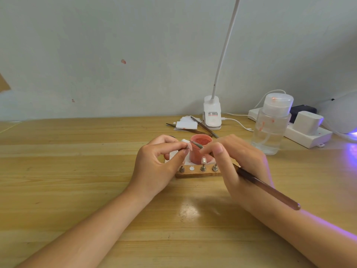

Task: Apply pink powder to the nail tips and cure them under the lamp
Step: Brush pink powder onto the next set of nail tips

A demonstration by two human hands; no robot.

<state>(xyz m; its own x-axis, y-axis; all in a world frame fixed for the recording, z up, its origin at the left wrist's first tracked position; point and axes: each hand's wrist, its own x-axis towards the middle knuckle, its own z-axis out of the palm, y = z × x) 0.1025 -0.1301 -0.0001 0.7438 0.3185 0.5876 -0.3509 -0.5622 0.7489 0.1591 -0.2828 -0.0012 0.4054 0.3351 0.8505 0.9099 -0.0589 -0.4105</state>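
Note:
My left hand [160, 163] pinches a small pink nail tip [189, 146] between thumb and fingers, just in front of an open jar of pink powder [200, 151]. My right hand [237, 161] grips a long brown brush [266, 187]; its pointed tip [197, 144] lies over the jar's mouth and touches the nail tip. Below the hands stands a wooden holder [197, 172] with metal pegs; one peg carries a nail tip [204, 160]. The curing lamp [340, 115] sits at the far right edge and casts purple light on the table.
A clear pump bottle [270, 124] stands right of the jar. Behind it lie a white power strip [307, 132] with plugs, a clip-on desk lamp [212, 115], white pads [186, 123] and two more brushes [202, 127]. The wooden table [77, 171] meets a grey wall.

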